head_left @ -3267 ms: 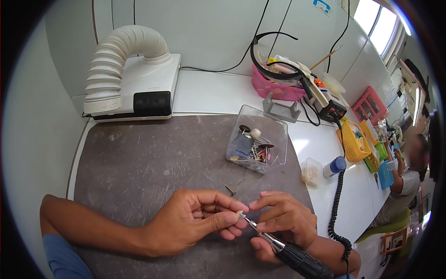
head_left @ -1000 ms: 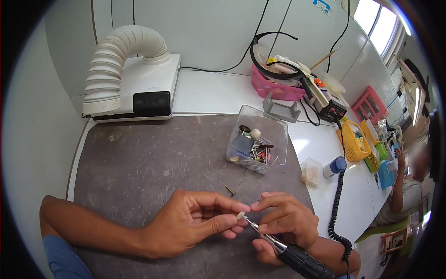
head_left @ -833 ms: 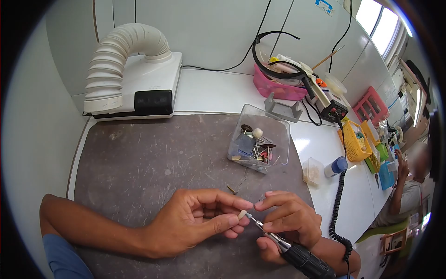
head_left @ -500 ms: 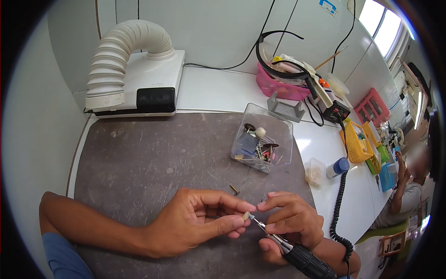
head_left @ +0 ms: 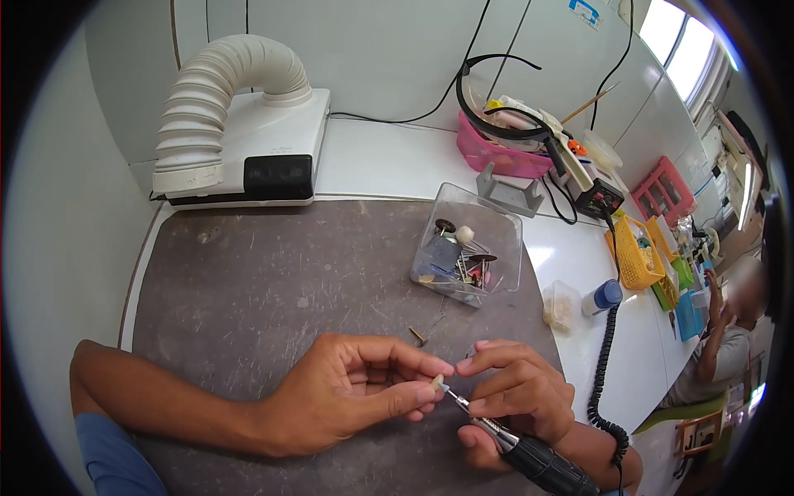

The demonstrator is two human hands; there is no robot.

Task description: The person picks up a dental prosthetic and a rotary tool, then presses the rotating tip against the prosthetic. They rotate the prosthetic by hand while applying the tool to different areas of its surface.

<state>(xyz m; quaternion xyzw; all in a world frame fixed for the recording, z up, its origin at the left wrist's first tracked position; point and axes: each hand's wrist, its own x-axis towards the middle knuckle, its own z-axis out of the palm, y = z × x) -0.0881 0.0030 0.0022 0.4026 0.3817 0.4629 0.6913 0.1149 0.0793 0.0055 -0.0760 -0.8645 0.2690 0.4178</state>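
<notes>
Between the thumb and fingertips of my left hand [head_left: 356, 397] is a small cream-coloured dental crown [head_left: 437, 382]. My right hand [head_left: 521, 384] grips a rotary handpiece [head_left: 538, 465] with a black body and silver nose, its shaft slanting up to the left. The pale bluish pointed tip [head_left: 445, 388] at the shaft's end meets the crown, or is very close to it. Fingers of both hands nearly touch above the crown. A small brass-coloured bit [head_left: 418, 336] lies on the dark mat just beyond my hands.
A clear box [head_left: 426, 248] of burs and discs stands on the mat [head_left: 273, 281]. At left is a white unit with a ribbed hose [head_left: 194, 107]. A coiled cord [head_left: 604, 380] runs right, near a blue-capped bottle [head_left: 604, 296]. Another person [head_left: 719, 347] sits far right.
Almost nothing differs. The handpiece tip and the crown have shifted very slightly; both hands keep their hold.
</notes>
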